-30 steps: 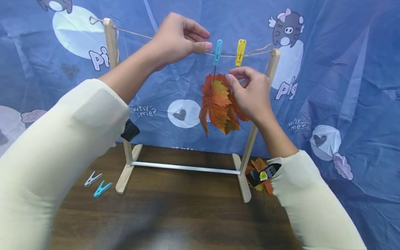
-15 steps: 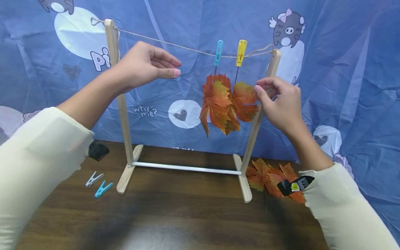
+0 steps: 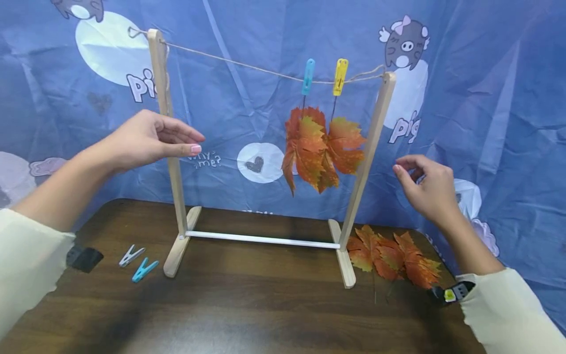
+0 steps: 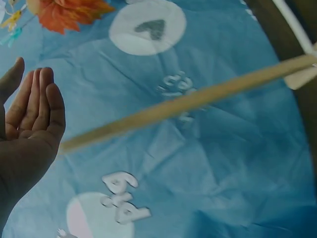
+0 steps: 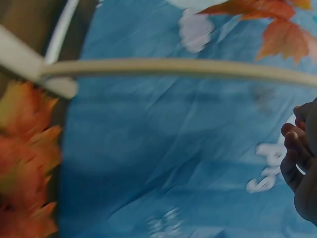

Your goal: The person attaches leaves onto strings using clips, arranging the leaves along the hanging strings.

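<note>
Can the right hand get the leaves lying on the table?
Probably yes: the right hand seems to hold nothing, and I see nothing blocking it from the lying leaves. The wooden post stands off to one side.

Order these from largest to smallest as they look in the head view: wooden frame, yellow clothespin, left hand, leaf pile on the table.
1. Wooden frame
2. Left hand and leaf pile: too alike to rank
3. Yellow clothespin

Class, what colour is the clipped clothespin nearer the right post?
The clothespin is yellow, clearest in the head view.
</note>
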{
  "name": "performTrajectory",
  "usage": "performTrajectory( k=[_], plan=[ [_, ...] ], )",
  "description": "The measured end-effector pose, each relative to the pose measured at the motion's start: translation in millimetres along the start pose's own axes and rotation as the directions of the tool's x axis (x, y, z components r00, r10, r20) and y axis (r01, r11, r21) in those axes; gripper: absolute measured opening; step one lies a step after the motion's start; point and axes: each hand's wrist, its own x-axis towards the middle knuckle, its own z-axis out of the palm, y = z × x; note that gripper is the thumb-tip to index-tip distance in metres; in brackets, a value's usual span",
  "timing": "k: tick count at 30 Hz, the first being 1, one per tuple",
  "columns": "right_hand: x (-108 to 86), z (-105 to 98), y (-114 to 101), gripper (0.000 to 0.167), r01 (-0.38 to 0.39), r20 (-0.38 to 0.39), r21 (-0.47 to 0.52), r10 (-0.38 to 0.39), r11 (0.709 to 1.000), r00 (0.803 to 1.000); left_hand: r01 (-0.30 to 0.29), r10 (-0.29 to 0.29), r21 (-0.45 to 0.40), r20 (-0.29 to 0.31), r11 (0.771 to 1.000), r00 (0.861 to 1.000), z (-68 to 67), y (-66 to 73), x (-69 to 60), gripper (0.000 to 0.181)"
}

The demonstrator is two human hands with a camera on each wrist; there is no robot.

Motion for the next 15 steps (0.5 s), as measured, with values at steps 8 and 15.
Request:
performTrajectory(
  k=[8,15],
  plan=[
    [-50.0,-1,43,0.011,-0.023,0.135,-0.064,0.031,0.998,0.990,0.062,-0.063,-0.024,-0.022,0.998,0.998,7.2,-53.7,-28.1,0.041],
    [-96.2,6,76,0.007,-0.021,0.284,-0.103,0.050,0.994,0.958,0.050,-0.053,-0.068,-0.035,0.996,0.998,19.8,-104.0,-50.5,0.036]
  ],
)
